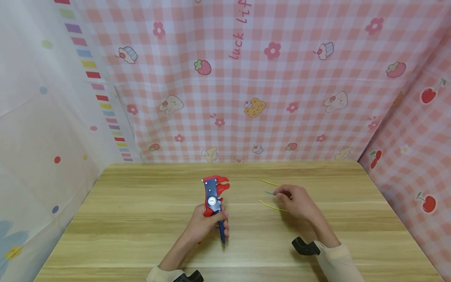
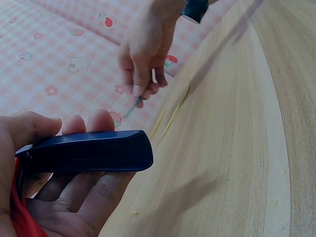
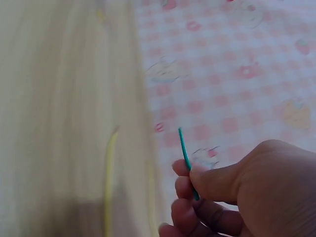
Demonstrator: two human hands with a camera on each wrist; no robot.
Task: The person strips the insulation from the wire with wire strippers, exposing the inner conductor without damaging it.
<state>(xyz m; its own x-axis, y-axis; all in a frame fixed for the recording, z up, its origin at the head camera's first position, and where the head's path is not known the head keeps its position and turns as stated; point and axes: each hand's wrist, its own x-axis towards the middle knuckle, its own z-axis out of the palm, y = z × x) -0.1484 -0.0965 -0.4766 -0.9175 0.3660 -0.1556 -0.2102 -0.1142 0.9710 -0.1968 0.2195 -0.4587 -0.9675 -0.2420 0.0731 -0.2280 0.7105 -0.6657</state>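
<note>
My left hand (image 1: 207, 223) grips a wire stripper (image 1: 212, 192) with a blue body and red jaws, its head pointing away from me. In the left wrist view a dark blue handle (image 2: 89, 154) lies between the thumb side and the curled fingers. A short green wire (image 3: 183, 148) is pinched between thumb and forefinger of my right hand (image 1: 297, 199), one end sticking out past the fingertips. Two yellow wires (image 1: 269, 182) lie on the table close to the right hand, one beyond it and one nearer me, both partly covered by it in the head view.
The wooden table (image 1: 123, 219) has a pink checked cloth (image 1: 225, 86) hanging behind it and more cloth at both sides. Small yellow scraps (image 2: 135, 213) lie on the tabletop near the left hand. A black wrist device (image 1: 305, 246) sits on the right forearm.
</note>
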